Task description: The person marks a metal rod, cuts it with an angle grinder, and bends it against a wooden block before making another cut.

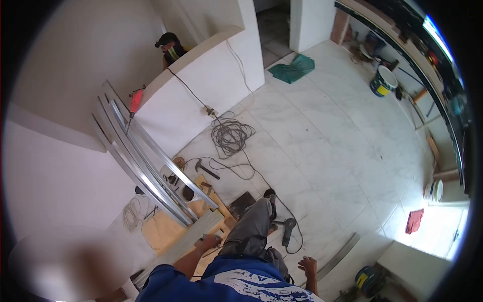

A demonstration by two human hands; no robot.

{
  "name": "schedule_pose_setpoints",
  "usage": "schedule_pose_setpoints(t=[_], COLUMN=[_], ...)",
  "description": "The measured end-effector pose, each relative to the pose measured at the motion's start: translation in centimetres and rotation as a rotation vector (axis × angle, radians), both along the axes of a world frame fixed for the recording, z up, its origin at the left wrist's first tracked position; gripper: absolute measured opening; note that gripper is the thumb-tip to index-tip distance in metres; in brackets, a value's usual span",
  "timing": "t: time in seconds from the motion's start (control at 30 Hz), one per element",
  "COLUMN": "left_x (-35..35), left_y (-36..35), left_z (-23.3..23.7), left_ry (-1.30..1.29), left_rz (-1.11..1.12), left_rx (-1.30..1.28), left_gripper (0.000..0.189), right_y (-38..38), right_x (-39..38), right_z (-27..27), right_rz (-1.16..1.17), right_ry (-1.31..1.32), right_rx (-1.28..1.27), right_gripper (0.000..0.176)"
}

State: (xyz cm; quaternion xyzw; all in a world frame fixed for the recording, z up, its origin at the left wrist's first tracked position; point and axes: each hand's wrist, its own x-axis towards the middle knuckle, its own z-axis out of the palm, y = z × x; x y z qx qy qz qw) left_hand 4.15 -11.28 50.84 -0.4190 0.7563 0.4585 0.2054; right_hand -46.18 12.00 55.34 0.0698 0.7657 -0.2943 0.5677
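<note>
My left hand (pixel 209 241) is at the edge of a long grey board (pixel 193 235), its fingers bent around something small that I cannot make out. My right hand (pixel 308 266) hangs in the air beside my right leg, fingers loosely curled and apart, with nothing in it. Nearest to it on the floor are an angle grinder (pixel 288 232) with its cord and a curved-looking metal strip (pixel 339 257). Several silver metal profiles (pixel 151 186) lean from the half wall down to the board. A hammer (pixel 207 169) lies on the tiles ahead of my left hand.
A coiled black cable (pixel 231 136) runs from a socket block (pixel 210 110) across the tiles. A red power tool (pixel 135 103) rests by the half wall (pixel 211 75). Farther off are a green cloth (pixel 293 68), a paint bucket (pixel 384 81), a white bucket (pixel 433 191) and a red cloth (pixel 414 221).
</note>
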Motion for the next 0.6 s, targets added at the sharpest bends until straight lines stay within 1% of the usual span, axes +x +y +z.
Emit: schedule_pose_setpoints(t=[0.03, 0.07, 0.1, 0.13, 0.2, 0.27, 0.33, 0.37, 0.43, 0.47, 0.53, 0.57, 0.6], left_x=[-1.4, -5.5, -7.0, -7.9, -8.9, -10.8, -12.0, -12.1, -11.9, -12.2, -11.8, -11.3, -10.8], left_y=[-4.8, -10.7, -14.6, -17.9, -22.8, -26.3, -27.7, -27.0, -27.5, -27.5, -26.2, -25.2, -24.1], left_z=[0.8, 6.2, 7.2, 7.6, 7.8, 11.8, 13.0, 12.8, 11.3, 12.1, 10.6, 9.3, 8.1], left_ry=[0.081, 0.002, 0.033, 0.072, 0.204, 0.266, 0.263, 0.27, 0.303, 0.257, 0.308, 0.332, 0.307], left_rz=[0.011, 0.711, 0.776, 0.838, 0.932, 0.94, 1.026, 1.037, 1.055, 1.126, 1.225, 1.274, 1.388], left_rx=[-0.219, 0.195, 0.122, 0.043, 0.033, 0.028, 0.062, 0.077, 0.072, 0.115, 0.124, 0.126, 0.189], left_gripper=[0.032, 0.033, 0.035, 0.037, 0.039, 0.037, 0.035, 0.035, 0.035, 0.035, 0.033, 0.031, 0.029], right_y=[-4.2, -8.0, -11.1, -13.8, -17.8, -19.9, -21.4, -21.7, -24.8, -26.1, -30.2, -33.0, -35.8], right_x=[-1.5, -2.5, -3.0, -3.6, -5.2, -6.5, -7.8, -8.6, -10.0, -10.7, -12.5, -13.6, -14.6], right_z=[0.1, 1.0, 2.0, 2.9, 5.0, 6.7, 7.9, 8.4, 8.5, 8.7, 9.4, 9.2, 9.1], right_rz=[0.024, 0.043, 0.054, 0.033, 0.007, 0.031, 0.109, 0.163, 0.269, 0.254, 0.621, 0.727, 0.832], right_ry=[0.002, -0.003, -0.006, 0.01, 0.055, 0.036, 0.027, 0.024, 0.022, 0.013, 0.047, 0.048, 0.052], right_rx=[-0.061, -0.115, -0.172, -0.16, -0.136, -0.093, -0.017, 0.043, 0.131, 0.127, 0.038, 0.027, 0.012], right_gripper=[0.044, 0.046, 0.047, 0.047, 0.047, 0.043, 0.04, 0.039, 0.038, 0.035, 0.034, 0.034, 0.034])
